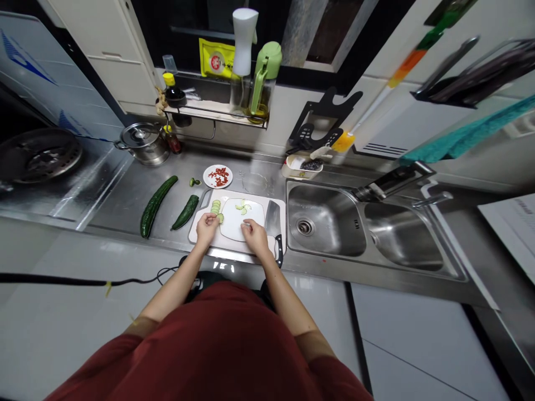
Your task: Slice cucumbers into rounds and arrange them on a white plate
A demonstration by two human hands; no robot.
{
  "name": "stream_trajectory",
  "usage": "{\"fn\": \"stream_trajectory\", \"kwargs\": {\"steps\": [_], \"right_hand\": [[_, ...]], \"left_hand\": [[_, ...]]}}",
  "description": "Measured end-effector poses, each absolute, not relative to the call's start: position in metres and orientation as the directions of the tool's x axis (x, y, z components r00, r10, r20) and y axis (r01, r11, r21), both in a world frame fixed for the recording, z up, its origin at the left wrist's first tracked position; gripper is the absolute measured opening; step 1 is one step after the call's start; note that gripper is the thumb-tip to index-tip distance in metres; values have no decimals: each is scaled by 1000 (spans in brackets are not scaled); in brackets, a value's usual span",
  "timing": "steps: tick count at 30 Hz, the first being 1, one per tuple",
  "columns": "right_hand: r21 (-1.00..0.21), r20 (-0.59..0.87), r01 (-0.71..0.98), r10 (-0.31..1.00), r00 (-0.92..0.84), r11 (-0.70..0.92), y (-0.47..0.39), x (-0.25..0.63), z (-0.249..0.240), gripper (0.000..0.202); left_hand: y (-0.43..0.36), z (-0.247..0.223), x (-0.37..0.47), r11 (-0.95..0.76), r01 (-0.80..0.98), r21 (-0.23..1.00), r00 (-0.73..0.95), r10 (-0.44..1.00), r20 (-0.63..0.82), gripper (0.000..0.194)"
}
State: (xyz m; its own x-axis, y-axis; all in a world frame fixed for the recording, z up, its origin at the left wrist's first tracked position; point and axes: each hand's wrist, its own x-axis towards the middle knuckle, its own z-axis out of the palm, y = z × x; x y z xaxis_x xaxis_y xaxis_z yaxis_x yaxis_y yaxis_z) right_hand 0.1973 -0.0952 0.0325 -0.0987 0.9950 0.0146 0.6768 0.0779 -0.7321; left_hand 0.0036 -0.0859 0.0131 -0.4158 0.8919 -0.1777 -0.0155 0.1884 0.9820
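On a cutting board (273, 194) lies a white square plate (234, 227), with a few cucumber pieces (243, 208) fanned near its far edge. My left hand (206, 229) is closed at the plate's left side, pinching a cucumber slice (220, 218). A short row of overlapping slices (215, 206) lies just beyond it on the board. Over the plate's right side is my right hand (256, 238), its thumb and fingertips drawn together; anything between them is too small to make out. A kitchen knife (273, 218) rests along the board's right edge, its black handle towards me.
Left of the board lie a whole cucumber (157, 206) and a cut cucumber (185, 213). Behind stand a small plate (207, 179) of chopped red pieces and a lidded pot (146, 149). A double sink (326, 223) is at right, below a knife rack (401, 122).
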Motion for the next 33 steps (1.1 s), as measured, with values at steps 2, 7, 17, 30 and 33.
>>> {"fn": "stream_trajectory", "kwargs": {"steps": [2,7,17,30,33], "right_hand": [[-755,57,646,994,-98,107,-93,195,37,31],[-783,189,580,974,-123,225,-87,190,49,27],[-859,186,443,962,-200,258,-83,188,54,16],[-825,271,469,949,-159,314,-84,208,63,18],[-786,271,515,939,-212,343,-88,210,67,19]], "left_hand": [[-84,21,9,148,-90,985,-345,923,-170,25],[-86,38,20,152,-129,980,-235,955,-179,29],[-93,57,41,114,-66,991,-72,990,-118,26],[-98,55,53,488,-287,824,90,870,-484,44],[-97,58,57,575,-379,725,195,815,-545,45]]}}
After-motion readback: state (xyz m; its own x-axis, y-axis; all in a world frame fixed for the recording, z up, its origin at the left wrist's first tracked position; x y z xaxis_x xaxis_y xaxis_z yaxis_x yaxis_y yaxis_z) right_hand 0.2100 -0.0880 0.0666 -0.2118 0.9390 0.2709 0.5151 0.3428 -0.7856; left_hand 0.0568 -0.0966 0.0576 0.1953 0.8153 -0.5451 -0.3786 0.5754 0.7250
